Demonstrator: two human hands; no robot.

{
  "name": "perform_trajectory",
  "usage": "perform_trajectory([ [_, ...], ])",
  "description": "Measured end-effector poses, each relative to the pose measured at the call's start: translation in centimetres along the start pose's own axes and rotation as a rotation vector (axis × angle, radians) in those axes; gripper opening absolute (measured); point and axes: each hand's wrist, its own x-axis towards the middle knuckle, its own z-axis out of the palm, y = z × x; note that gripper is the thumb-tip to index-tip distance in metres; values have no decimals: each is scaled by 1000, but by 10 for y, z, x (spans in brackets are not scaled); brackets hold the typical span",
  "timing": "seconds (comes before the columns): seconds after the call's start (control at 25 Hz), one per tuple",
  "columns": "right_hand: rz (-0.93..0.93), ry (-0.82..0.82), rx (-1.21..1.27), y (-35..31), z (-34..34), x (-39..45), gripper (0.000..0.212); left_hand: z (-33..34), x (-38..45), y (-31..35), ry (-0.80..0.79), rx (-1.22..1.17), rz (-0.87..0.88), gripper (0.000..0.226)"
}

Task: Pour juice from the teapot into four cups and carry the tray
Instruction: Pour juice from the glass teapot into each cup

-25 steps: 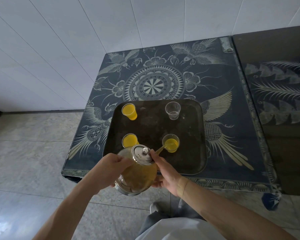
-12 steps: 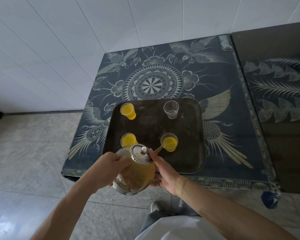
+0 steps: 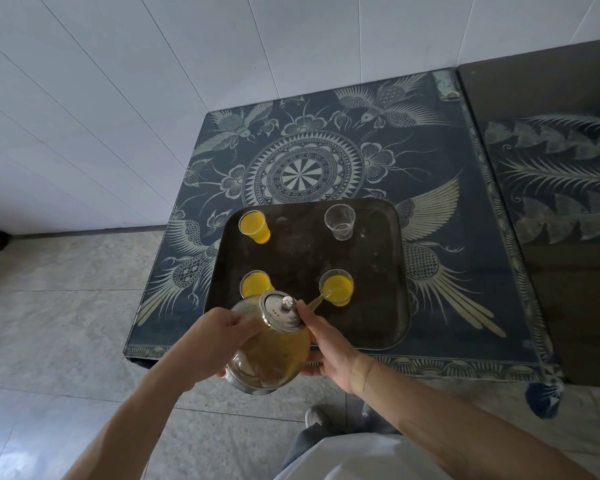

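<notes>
Pouring juice into cup 3 of 4

The glass teapot (image 3: 271, 351) looks heavy and slippery, so the left hand (image 3: 219, 337) and right hand (image 3: 329, 344) both grip its sides; spout (image 3: 317, 300) points to 2 o'clock.

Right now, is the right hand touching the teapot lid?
Touching. The head view shows the right hand with a fingertip pressed on the teapot lid.

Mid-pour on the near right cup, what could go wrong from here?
1. The near right cup looks nearly full; more pouring may overflow onto the tray.
2. The teapot is tilted; its lid could slip if the right hand lets go.
3. The far right cup is unfilled; reaching over risks knocking cups.
</notes>
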Motion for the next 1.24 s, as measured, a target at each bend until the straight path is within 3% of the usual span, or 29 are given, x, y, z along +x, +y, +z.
perform_trajectory([
  [0.24, -5, -6, 16, -2, -5, 3, 61, 1, 1, 5, 7, 10, -2, 48],
  [0.8, -16, 28, -16, -6, -14, 9, 80, 12, 16, -6, 34, -97, 28, 50],
  [1.12, -66, 54, -18, -10, -21, 6, 104, 25, 15, -13, 42, -213, 77, 42],
  [1.24, -103, 57, -39, -12, -24, 0, 100, 29, 10, -17, 33, -277, 104, 47],
])
